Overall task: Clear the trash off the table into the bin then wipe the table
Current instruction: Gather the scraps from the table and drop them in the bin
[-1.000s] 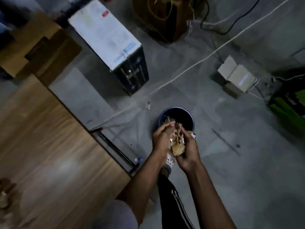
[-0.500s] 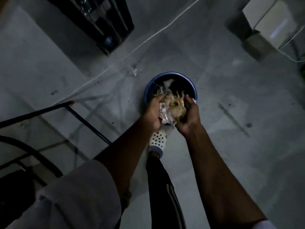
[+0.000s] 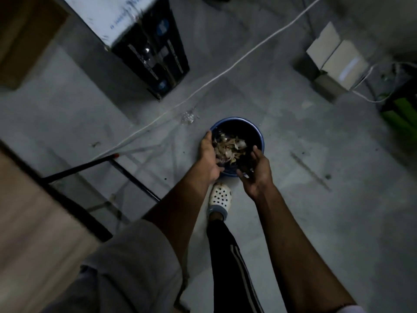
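A round blue bin [image 3: 257, 129] stands on the grey floor just beyond my foot. A loose heap of crumpled wrappers and scraps, the trash [image 3: 230, 146], lies inside it between my hands. My left hand [image 3: 209, 157] is at the bin's left rim with fingers spread and palm turned inward. Over the near right rim my right hand [image 3: 256, 171] hangs open, palm up; a few dark bits may cling to its fingers. The wooden table [image 3: 24, 213] shows blurred at the lower left.
Black table legs [image 3: 126, 172] run across the floor left of the bin. A white cable [image 3: 225, 72] crosses the floor behind it. A black-and-white box [image 3: 149, 46] stands at the back, a small cardboard box [image 3: 336, 57] and a green object [image 3: 404, 109] at the right.
Both hands held the bundle of trash over the bin; they have since parted and let it drop in. The view has tilted, bringing the table edge back in.
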